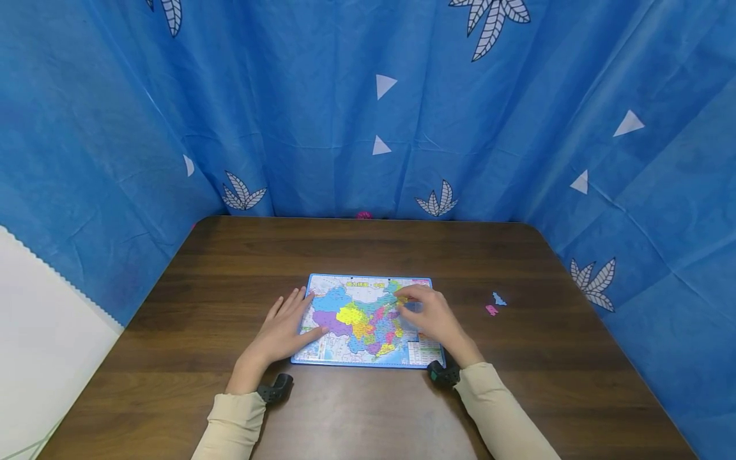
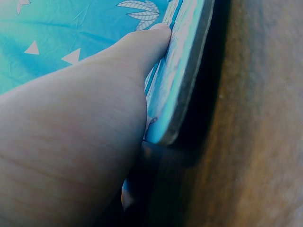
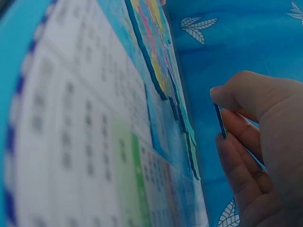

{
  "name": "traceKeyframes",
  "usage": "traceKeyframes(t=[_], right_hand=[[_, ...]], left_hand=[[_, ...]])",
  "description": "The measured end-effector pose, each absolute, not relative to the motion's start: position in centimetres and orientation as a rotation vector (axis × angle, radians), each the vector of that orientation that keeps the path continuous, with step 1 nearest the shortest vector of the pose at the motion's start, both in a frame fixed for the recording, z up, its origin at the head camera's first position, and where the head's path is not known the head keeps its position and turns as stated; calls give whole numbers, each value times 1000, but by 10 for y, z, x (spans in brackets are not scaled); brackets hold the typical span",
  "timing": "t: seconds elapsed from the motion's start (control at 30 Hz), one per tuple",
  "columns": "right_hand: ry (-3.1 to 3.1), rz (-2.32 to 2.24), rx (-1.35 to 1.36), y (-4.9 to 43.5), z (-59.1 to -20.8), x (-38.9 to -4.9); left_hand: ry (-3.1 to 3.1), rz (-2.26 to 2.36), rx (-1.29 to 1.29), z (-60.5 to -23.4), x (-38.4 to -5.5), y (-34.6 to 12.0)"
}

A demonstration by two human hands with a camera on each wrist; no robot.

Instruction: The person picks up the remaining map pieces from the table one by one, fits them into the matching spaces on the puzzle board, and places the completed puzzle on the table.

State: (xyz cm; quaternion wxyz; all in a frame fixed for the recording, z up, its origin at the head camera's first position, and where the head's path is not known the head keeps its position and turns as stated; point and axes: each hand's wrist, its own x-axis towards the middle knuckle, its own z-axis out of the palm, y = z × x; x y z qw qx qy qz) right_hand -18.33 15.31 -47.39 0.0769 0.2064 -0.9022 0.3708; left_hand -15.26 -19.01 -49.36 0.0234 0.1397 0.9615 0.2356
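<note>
A map puzzle board with a blue rim lies on the table, its coloured pieces forming a map of China. My left hand is spread over the board's left side, fingers extended and thumb on its surface. In the left wrist view, the thumb lies along the board's edge. Above the board's right side, my right hand pinches a thin puzzle piece. The right wrist view shows this puzzle piece edge-on between thumb and fingertips, apart from the board; its printed face is hidden.
To the right of the board, a blue puzzle piece and a pink puzzle piece lie on the brown wooden table. A blue patterned curtain hangs behind the table and along its sides.
</note>
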Motion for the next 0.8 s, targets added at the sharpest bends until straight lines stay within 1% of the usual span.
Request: traceKeyframes(t=[0.43, 0.8], right_hand=[[-2667, 1119, 675, 142, -490, -187], [-2644, 1132, 726, 135, -496, -185]], left_hand=[[2979, 742, 440, -493, -153, -189], [2980, 741, 443, -493, -152, -190]])
